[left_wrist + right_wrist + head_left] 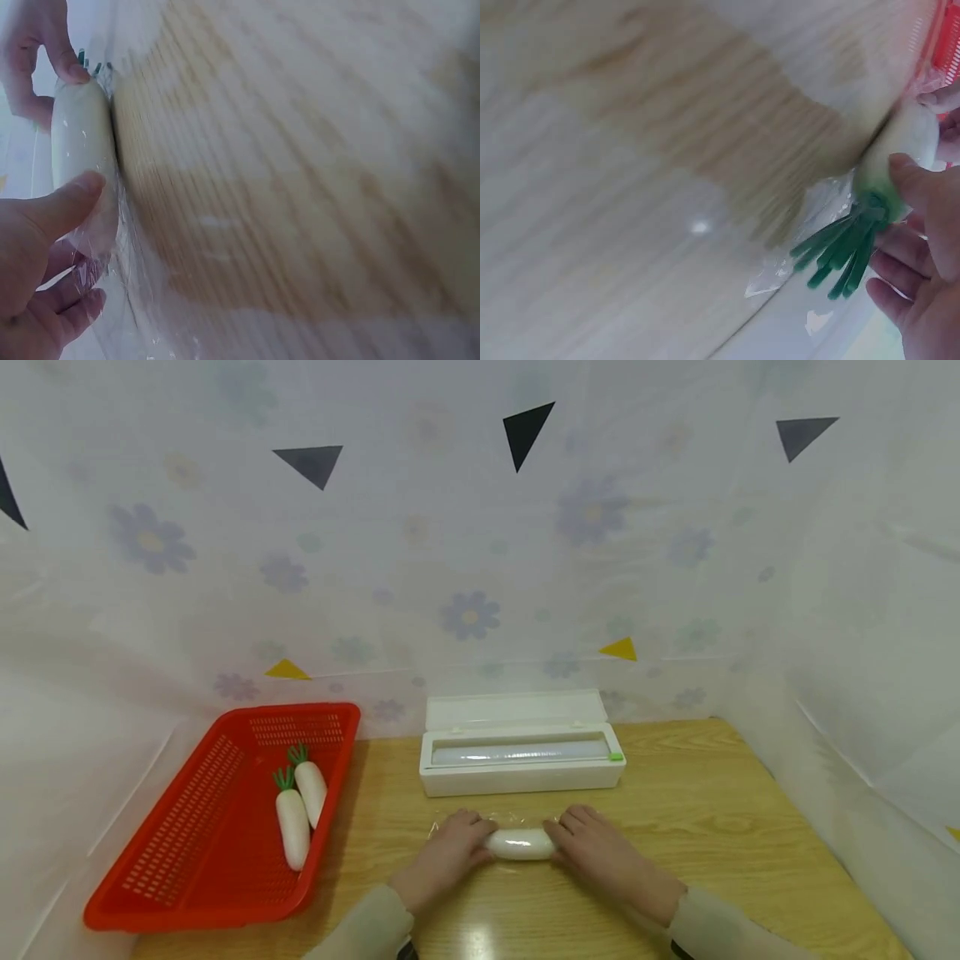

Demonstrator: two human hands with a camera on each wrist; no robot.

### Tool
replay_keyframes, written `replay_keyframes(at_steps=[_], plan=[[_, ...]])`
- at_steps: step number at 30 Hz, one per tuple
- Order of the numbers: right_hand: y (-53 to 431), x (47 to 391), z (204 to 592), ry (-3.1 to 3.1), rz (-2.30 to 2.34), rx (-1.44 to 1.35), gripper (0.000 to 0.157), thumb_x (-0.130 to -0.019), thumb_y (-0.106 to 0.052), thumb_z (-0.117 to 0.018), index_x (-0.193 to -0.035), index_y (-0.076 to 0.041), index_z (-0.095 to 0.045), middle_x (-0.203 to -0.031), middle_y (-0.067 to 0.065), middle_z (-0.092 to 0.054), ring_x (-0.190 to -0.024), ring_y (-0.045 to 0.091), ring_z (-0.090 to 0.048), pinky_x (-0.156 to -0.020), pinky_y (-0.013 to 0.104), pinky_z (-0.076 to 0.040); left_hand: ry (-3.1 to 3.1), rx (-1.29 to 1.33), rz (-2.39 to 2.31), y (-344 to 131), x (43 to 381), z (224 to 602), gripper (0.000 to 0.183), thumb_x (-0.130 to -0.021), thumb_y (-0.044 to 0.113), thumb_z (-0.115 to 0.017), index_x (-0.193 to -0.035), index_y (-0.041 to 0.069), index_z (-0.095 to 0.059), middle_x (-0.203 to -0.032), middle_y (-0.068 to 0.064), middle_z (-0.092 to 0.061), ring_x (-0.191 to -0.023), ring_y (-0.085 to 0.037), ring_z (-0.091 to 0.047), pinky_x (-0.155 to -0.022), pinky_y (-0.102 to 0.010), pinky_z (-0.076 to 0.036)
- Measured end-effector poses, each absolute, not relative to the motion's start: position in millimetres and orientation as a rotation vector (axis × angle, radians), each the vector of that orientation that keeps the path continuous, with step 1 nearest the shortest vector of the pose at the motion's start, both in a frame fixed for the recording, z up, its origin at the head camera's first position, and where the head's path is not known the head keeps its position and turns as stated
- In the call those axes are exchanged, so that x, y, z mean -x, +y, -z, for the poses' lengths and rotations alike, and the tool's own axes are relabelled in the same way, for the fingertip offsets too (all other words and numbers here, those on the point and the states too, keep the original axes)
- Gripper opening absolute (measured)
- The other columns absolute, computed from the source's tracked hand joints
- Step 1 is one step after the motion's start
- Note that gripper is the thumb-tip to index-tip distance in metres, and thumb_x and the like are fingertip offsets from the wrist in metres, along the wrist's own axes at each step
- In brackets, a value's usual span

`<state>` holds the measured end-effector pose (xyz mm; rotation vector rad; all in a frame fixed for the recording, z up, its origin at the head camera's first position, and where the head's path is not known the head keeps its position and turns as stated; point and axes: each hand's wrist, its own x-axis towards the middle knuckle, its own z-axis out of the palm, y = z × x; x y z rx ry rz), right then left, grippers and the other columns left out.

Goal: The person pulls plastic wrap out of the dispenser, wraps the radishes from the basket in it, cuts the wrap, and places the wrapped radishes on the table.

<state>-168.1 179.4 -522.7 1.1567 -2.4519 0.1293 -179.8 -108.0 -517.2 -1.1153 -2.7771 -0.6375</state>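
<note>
A white radish (521,844) lies crosswise on the table in front of me, with clear plastic film (821,206) around it. My left hand (447,847) grips its left end, thumb on top and fingers beneath, as the left wrist view shows. At the other end my right hand (603,856) holds the radish beside its green leaf stalks (847,244). Loose, crinkled film spreads past the radish's tip by the left fingers (79,281). In the head view the hands cover both ends.
Behind the radish stands a white film dispenser box (521,779), its lid (517,710) raised and a film roll (521,752) inside. At left, a red basket (206,827) holds two more radishes (293,827). Patterned sheeting (465,543) hangs round the wooden table (697,810).
</note>
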Motion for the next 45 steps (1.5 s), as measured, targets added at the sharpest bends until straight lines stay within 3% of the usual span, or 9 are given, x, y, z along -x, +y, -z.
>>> replay_keyframes(at_steps=[4, 8, 14, 18, 24, 29, 37, 41, 45], plan=[[178.2, 172.4, 519.2, -2.444, -0.182, -1.181, 0.028, -0.088, -0.019, -0.081, -0.108, -0.013, -0.062, -0.090, -0.003, -0.067, -0.088, 0.016, -0.060, -0.088, 0.036, -0.052, -2.765, 1.143, 0.672, -109.9, 184.4, 516.0, 0.027, -0.093, 0.019, -0.077, -0.116, 0.011, -0.064, -0.102, -0.004, -0.074, -0.093, -0.019, -0.065, -0.084, -0.036, -0.053], [176.8, 173.0, 514.8, -2.482, -0.178, -1.193, 0.025, -0.090, -0.024, -0.081, -0.102, -0.014, -0.061, -0.090, -0.002, -0.067, -0.090, 0.017, -0.062, -0.090, 0.039, -0.052, -2.749, 1.163, 0.615, -109.7, 187.1, 516.9, 0.024, -0.093, 0.016, -0.077, -0.113, 0.009, -0.064, -0.102, -0.005, -0.075, -0.093, -0.021, -0.068, -0.086, -0.039, -0.055], [174.3, 171.1, 512.2, -2.594, -0.086, -1.129, 0.041, -0.088, -0.042, -0.082, -0.106, -0.011, -0.063, -0.104, 0.003, -0.066, -0.104, 0.023, -0.061, -0.097, 0.044, -0.050, -2.802, 1.103, 0.508, -103.9, 187.0, 516.5, 0.027, -0.094, 0.017, -0.077, -0.116, 0.008, -0.065, -0.108, -0.007, -0.076, -0.098, -0.023, -0.069, -0.093, -0.041, -0.052], [171.7, 173.5, 515.1, -2.591, -0.013, -1.057, 0.050, -0.084, -0.049, -0.084, -0.105, -0.009, -0.063, -0.103, 0.005, -0.058, -0.101, 0.024, -0.055, -0.095, 0.045, -0.049, -2.798, 1.064, 0.441, -99.5, 187.4, 515.4, 0.028, -0.093, 0.014, -0.078, -0.117, 0.007, -0.067, -0.110, -0.007, -0.074, -0.102, -0.024, -0.067, -0.093, -0.044, -0.050], [169.1, 178.9, 521.1, -2.584, 0.050, -1.017, 0.048, -0.084, -0.039, -0.086, -0.110, -0.004, -0.065, -0.098, 0.006, -0.058, -0.097, 0.025, -0.055, -0.091, 0.044, -0.050, -2.763, 1.049, 0.401, -98.3, 190.4, 517.7, 0.027, -0.095, 0.015, -0.076, -0.119, 0.005, -0.069, -0.105, -0.006, -0.064, -0.100, -0.021, -0.060, -0.089, -0.040, -0.052], [171.3, 183.6, 525.4, -2.621, 0.009, -1.012, 0.052, -0.087, -0.031, -0.084, -0.123, 0.001, -0.064, -0.105, 0.010, -0.064, -0.102, 0.027, -0.059, -0.096, 0.046, -0.051, -2.744, 1.073, 0.484, -99.9, 194.0, 520.2, 0.028, -0.097, 0.012, -0.073, -0.122, 0.004, -0.064, -0.103, -0.008, -0.068, -0.096, -0.022, -0.063, -0.087, -0.038, -0.053], [176.1, 192.8, 526.4, -2.576, -0.128, -1.035, 0.034, -0.088, -0.027, -0.082, -0.105, -0.009, -0.059, -0.096, 0.004, -0.069, -0.097, 0.025, -0.063, -0.092, 0.046, -0.052, -2.755, 1.056, 0.508, -97.6, 199.4, 521.3, 0.017, -0.097, 0.007, -0.071, -0.110, 0.006, -0.060, -0.097, -0.008, -0.073, -0.090, -0.024, -0.067, -0.084, -0.039, -0.055], [175.9, 196.4, 526.8, -2.574, -0.136, -1.027, 0.041, -0.088, -0.035, -0.083, -0.110, -0.007, -0.064, -0.109, 0.008, -0.069, -0.107, 0.029, -0.063, -0.093, 0.048, -0.052, -2.748, 1.033, 0.475, -96.5, 200.6, 522.1, 0.016, -0.096, 0.006, -0.072, -0.108, 0.006, -0.062, -0.094, -0.008, -0.071, -0.088, -0.024, -0.066, -0.081, -0.038, -0.055], [174.5, 197.6, 527.8, -2.608, -0.087, -0.992, 0.045, -0.085, -0.039, -0.086, -0.108, -0.007, -0.064, -0.109, 0.008, -0.062, -0.104, 0.027, -0.059, -0.090, 0.047, -0.052, -2.724, 1.015, 0.446, -95.3, 200.7, 523.7, 0.018, -0.096, 0.008, -0.073, -0.112, 0.004, -0.065, -0.097, -0.007, -0.065, -0.090, -0.022, -0.064, -0.084, -0.039, -0.054]])
